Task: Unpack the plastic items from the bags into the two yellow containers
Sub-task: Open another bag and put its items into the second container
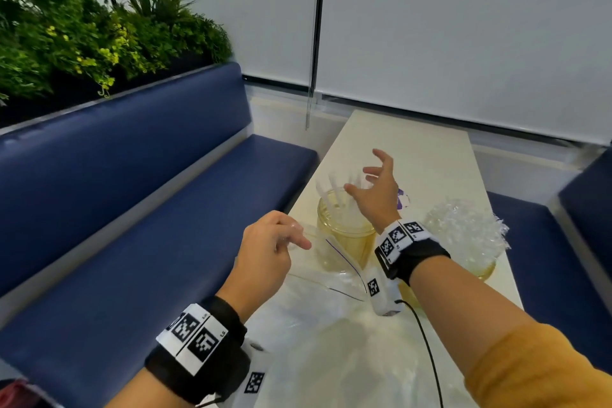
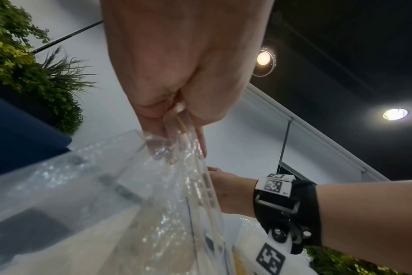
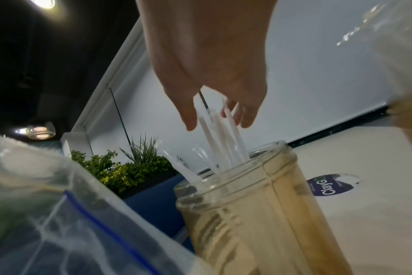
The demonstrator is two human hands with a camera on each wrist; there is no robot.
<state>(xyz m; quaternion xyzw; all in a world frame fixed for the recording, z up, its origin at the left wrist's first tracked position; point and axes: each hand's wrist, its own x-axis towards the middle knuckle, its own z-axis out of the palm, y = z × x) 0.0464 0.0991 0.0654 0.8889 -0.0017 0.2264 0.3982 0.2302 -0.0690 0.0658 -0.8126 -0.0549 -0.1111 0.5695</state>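
Booth: cream tabletop (image 1: 430, 146) between blue benches (image 1: 139, 195), white blinds behind, plants (image 1: 82, 26) upper left. Two yellow jars stand on it: left jar (image 1: 344, 235) holds upright white straws (image 3: 223, 137), right jar (image 1: 477, 262) is heaped with clear plastic (image 1: 463, 225). Left hand (image 1: 265, 255) pinches the rim of a clear bag (image 1: 331, 275) beside the left jar; right hand (image 1: 377, 192), fingers spread and loose, hovers over the straws, holding nothing.
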